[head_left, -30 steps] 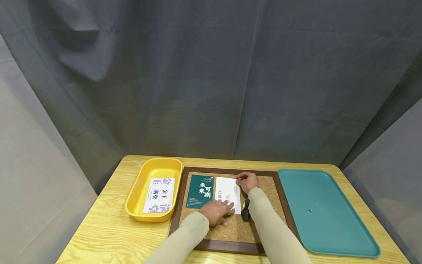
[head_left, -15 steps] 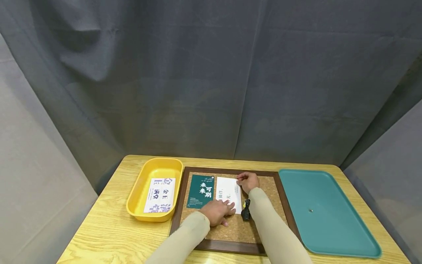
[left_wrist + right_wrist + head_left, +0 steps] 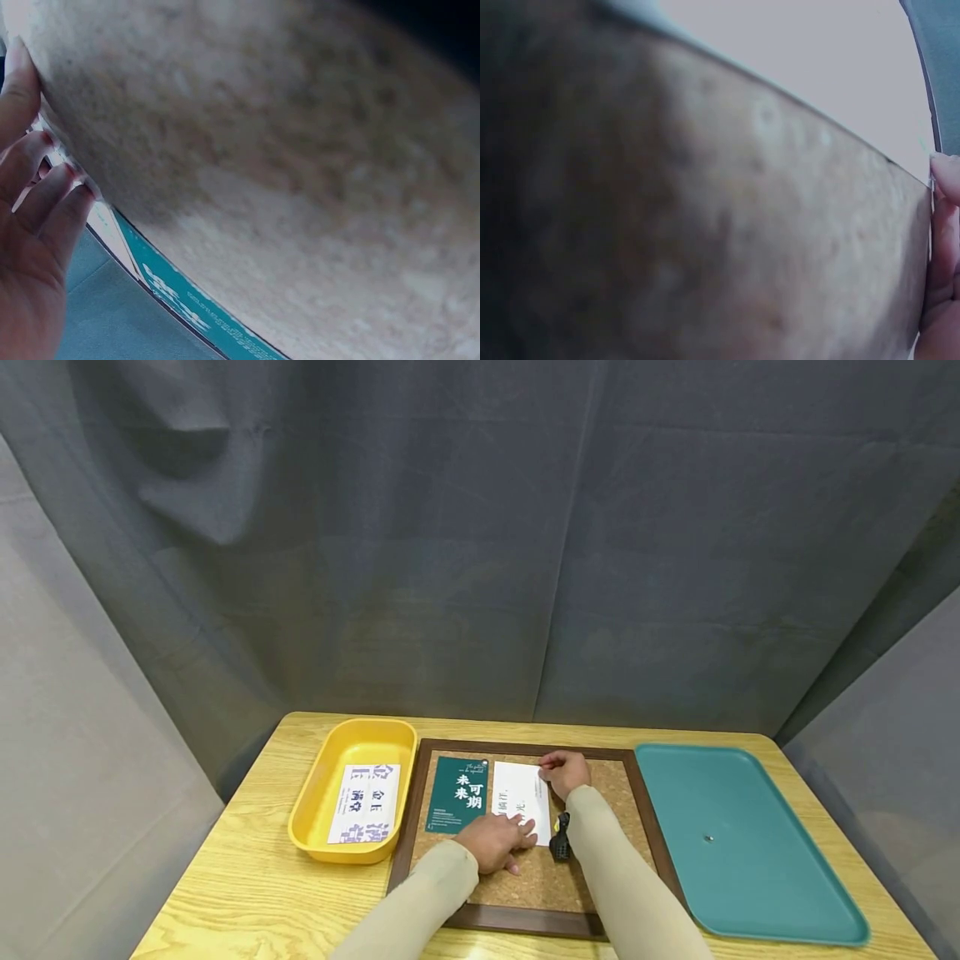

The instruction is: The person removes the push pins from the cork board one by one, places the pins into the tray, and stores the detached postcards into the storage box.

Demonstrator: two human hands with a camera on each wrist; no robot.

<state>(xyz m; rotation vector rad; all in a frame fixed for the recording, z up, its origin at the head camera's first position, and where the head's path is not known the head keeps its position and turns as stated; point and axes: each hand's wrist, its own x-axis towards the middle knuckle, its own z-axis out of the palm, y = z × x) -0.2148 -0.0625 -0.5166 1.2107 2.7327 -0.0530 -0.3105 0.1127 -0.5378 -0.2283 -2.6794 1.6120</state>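
Observation:
A white card (image 3: pixel 517 789) with dark characters lies on the cork board (image 3: pixel 480 887) in its brown frame. My left hand (image 3: pixel 491 842) rests on its lower left part, fingers spread; the left wrist view shows those fingers (image 3: pixel 49 202) fairly straight. At the card's top right corner, my right hand (image 3: pixel 566 773) pinches with curled fingers what looks like a thumbtack, mostly hidden. The right wrist view has the thumb (image 3: pixel 946 176) right at that corner. To the left lies a green card (image 3: pixel 455 795), with a small thumbtack (image 3: pixel 485 762) at its top right corner.
A yellow bin (image 3: pixel 300 827) at the left holds a white and purple card (image 3: pixel 365 803). The teal tray (image 3: pixel 765 860) at the right carries one small shiny tack (image 3: pixel 708 838). A black strap-like device (image 3: pixel 559 839) sits by my right wrist. Behind the wooden table (image 3: pixel 210 877) hangs a grey curtain.

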